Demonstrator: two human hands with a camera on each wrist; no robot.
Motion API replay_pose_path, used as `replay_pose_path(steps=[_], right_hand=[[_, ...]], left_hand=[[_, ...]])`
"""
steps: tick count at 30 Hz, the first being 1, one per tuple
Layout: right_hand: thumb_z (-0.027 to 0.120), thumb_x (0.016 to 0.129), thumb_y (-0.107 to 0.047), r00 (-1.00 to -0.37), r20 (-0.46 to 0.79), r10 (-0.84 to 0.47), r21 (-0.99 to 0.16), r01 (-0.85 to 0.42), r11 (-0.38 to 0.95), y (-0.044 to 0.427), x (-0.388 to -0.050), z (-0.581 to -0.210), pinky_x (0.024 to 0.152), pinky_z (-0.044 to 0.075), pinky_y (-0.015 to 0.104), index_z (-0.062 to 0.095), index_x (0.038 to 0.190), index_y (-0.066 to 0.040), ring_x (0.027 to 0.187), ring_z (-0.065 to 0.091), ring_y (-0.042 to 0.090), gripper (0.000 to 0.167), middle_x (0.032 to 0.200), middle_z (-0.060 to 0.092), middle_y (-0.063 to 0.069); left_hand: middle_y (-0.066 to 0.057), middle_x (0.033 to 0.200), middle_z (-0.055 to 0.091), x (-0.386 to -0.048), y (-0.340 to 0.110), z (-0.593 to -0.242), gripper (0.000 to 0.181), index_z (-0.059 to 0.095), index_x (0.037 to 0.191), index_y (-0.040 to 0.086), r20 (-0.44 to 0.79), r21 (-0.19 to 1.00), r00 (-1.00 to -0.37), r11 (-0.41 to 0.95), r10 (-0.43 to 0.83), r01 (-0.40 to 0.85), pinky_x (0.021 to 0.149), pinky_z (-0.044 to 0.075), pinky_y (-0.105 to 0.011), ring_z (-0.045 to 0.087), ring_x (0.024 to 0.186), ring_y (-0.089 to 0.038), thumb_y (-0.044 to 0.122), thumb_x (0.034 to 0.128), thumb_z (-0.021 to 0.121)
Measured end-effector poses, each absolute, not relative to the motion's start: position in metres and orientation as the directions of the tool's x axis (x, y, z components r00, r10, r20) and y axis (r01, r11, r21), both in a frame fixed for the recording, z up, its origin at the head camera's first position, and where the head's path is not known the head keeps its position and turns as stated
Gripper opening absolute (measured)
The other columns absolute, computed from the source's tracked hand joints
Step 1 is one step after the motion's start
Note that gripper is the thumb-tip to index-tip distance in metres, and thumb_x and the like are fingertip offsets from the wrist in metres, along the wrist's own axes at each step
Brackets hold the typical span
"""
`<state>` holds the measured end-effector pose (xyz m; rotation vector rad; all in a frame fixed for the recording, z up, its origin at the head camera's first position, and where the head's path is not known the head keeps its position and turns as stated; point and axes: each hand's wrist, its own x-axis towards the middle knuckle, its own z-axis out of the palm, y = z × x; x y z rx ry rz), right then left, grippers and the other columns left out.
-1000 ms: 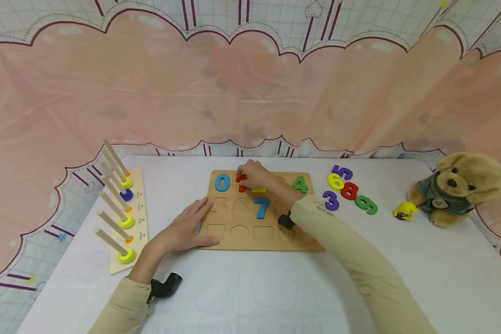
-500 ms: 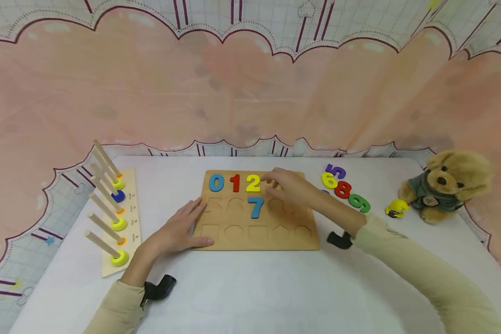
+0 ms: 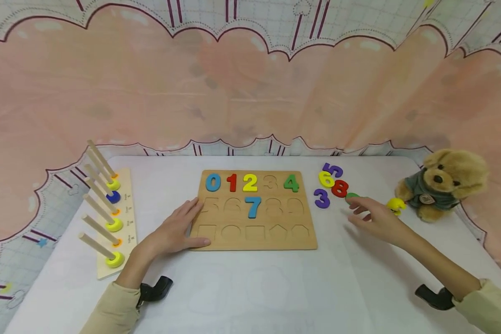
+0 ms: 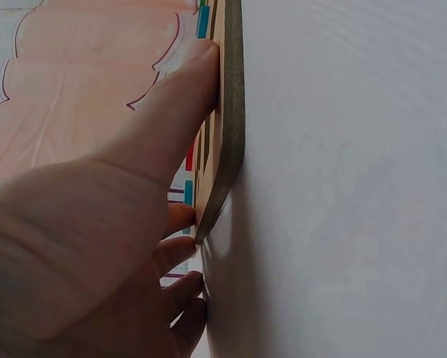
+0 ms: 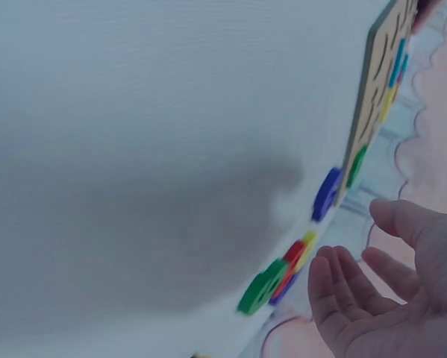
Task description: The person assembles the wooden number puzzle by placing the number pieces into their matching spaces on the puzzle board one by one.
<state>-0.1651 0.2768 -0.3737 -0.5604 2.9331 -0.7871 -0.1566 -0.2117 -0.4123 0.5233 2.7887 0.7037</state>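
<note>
My left hand [image 3: 176, 228] rests at the left edge of a wooden number puzzle board [image 3: 229, 241], its thumb on the front corner and its fingers along the side. On the board lie a blue 0 [image 3: 213, 182], a red 1 [image 3: 231, 182], a yellow 2 [image 3: 250, 183], a green 4 [image 3: 291, 183] and a blue 7 [image 3: 253, 207]. Holding nothing, my right hand [image 3: 380, 220] hovers at the loose numbers, fingers loosely bent. It partly hides the green 9 in the head view; the right wrist view shows that green number [image 5: 263, 286] apart from the fingers.
Loose numbers right of the board are a purple 3 [image 3: 322, 198], red 8 [image 3: 340, 189], yellow 6 [image 3: 326, 179] and purple 5 [image 3: 332, 170]. A teddy bear [image 3: 436, 190] and a small yellow toy [image 3: 395, 205] sit farther right. A peg stand [image 3: 129, 218] stands left.
My right hand has moved from the red 1, across the board's top row, to the loose numbers at the right. The 1 and 2 are uncovered. My left hand stays on the board.
</note>
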Motion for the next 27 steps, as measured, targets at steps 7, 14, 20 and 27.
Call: replay_pose_path(steps=[7,14,20,27], right_hand=[[0.069,0.089,-0.013,-0.949,0.039,-0.313,-0.487,-0.292,0.823,0.296,-0.16,-0.375,0.075,0.056,0.028,0.052,0.13,0.009,0.103,0.06,0.038,0.05,0.118,0.061,0.027],[0.07,0.088,-0.013,-0.961,0.017,-0.274,-0.482,-0.248,0.84,0.306,-0.162,-0.378,0.085,0.054,0.053,0.047,0.132,0.011,0.111,0.054,0.044,0.056,0.126,0.054,0.031],[0.071,0.087,-0.014,-0.968,-0.024,-0.248,-0.48,-0.207,0.852,0.307,-0.167,-0.381,0.088,0.054,0.055,0.044,0.136,0.01,0.115,0.051,0.047,0.061,0.129,0.052,0.032],[0.072,0.087,-0.019,-0.969,-0.055,-0.241,-0.47,-0.187,0.863,0.304,-0.174,-0.382,0.09,0.053,0.055,0.042,0.139,0.007,0.117,0.05,0.046,0.065,0.133,0.048,0.031]], left_hand=[[-0.022,0.161,0.016,-0.156,-0.213,-0.41,0.103,0.023,0.153,0.001,-0.125,0.49,-0.913,0.825,0.387,0.283,0.116,0.022,-0.064,0.015,0.147,-0.046,0.055,0.0798,0.072],[-0.022,0.161,0.016,-0.155,-0.212,-0.412,0.103,0.022,0.153,0.001,-0.124,0.508,-0.909,0.813,0.398,0.286,0.116,0.021,-0.065,0.015,0.146,-0.047,0.054,0.0801,0.072],[-0.023,0.16,0.017,-0.156,-0.212,-0.413,0.102,0.024,0.153,0.001,-0.114,0.508,-0.908,0.809,0.403,0.295,0.116,0.021,-0.064,0.016,0.146,-0.047,0.053,0.0801,0.072],[-0.022,0.16,0.017,-0.156,-0.213,-0.412,0.101,0.024,0.153,0.001,-0.111,0.507,-0.91,0.81,0.4,0.294,0.115,0.021,-0.064,0.017,0.146,-0.046,0.053,0.0802,0.072]])
